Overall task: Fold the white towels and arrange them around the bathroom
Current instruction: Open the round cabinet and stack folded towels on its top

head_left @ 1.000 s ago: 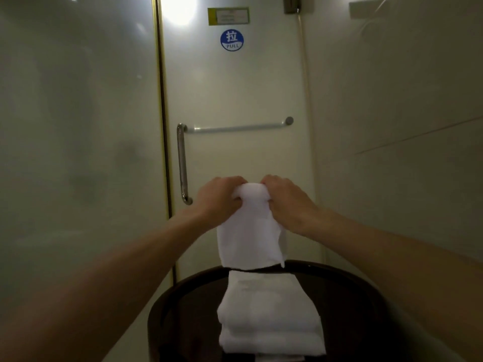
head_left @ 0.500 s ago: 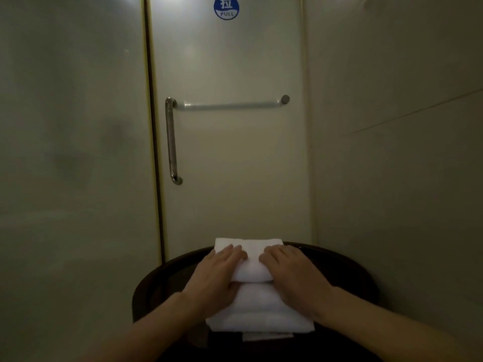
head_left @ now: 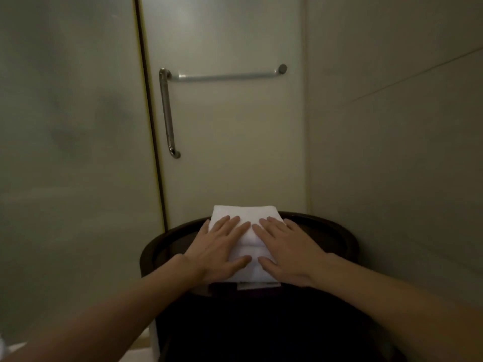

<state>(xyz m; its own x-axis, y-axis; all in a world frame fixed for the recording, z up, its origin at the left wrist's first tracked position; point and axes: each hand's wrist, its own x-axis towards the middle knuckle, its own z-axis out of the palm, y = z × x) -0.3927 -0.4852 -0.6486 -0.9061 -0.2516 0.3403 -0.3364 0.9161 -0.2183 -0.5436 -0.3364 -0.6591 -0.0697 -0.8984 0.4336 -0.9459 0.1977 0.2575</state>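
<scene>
Both open, our left hand (head_left: pixel 219 249) and right hand (head_left: pixel 287 252) flatten the soft towel stack (head_left: pixel 244 212); we'd grip its three and nine o'clock sides.

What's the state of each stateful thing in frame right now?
dark round stand: upright, carrying towels.
white towel stack: folded, piled on the dark round stand, under both palms.
left hand: fingers straight, pressing flat on the white towel stack.
right hand: fingers straight, pressing flat on the white towel stack.
frosted glass door: looks closed.
towel bar: bare, nothing hanging on it.
</scene>
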